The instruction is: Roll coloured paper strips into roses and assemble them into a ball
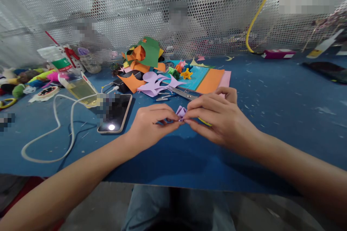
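Observation:
Between both hands, just above the blue table (168, 166), is a small folded purple paper piece (181, 112). My left hand (154, 124) pinches its left side with thumb and fingertips. From the right, my right hand (219, 115) pinches the same paper, its fingers partly covering it. Behind the hands lie scissors (184, 93), their handles mostly hidden by my right hand. A cut purple paper sheet (154, 83) rests beyond them. Small folded paper shapes, including a yellow one (187, 74), sit on a blue booklet (193, 79).
Left of the hands is a phone (116, 113), with a looping white cable (56, 128) beside it. A bottle of yellowish liquid (84, 90) stands behind. Paper scraps (148, 54) pile up near the perforated metal screen (130, 11). Orange paper (211, 81) lies by the booklet.

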Action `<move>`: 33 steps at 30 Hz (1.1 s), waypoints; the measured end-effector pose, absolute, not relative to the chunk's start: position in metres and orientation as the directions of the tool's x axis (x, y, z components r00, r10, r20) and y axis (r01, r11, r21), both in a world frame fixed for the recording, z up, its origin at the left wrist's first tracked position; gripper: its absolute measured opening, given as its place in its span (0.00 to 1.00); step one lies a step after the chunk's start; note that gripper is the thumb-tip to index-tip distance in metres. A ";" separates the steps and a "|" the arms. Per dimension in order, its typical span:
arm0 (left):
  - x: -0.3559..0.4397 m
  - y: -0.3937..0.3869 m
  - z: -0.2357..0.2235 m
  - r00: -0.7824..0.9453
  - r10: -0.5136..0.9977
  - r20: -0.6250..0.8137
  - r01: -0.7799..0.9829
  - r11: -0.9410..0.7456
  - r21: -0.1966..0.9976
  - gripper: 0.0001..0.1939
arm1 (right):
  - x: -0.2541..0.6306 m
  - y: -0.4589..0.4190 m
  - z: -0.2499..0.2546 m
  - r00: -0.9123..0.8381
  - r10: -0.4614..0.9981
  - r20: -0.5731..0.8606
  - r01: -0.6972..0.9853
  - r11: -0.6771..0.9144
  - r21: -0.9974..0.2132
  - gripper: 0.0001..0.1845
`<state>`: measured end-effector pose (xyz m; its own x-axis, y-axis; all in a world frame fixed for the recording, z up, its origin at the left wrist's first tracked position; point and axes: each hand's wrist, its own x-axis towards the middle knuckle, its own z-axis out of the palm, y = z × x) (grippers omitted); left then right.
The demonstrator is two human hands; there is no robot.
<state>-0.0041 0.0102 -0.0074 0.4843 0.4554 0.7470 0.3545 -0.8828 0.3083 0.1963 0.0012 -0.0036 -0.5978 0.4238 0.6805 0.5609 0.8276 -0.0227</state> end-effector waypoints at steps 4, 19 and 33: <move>-0.004 0.008 -0.009 0.519 0.452 0.725 0.338 -0.888 0.312 0.07 | 0.195 -0.002 -0.004 -0.649 0.402 0.646 0.533 0.846 0.009 0.07; -0.012 0.016 0.002 0.467 0.766 0.442 0.272 -0.600 0.752 0.10 | 0.208 -0.008 0.014 -0.730 0.045 0.682 0.466 0.762 0.449 0.16; -0.008 0.010 -0.002 0.524 0.598 0.606 0.284 -0.794 0.538 0.00 | 0.205 -0.004 0.007 -0.758 0.129 0.639 0.453 0.809 0.374 0.11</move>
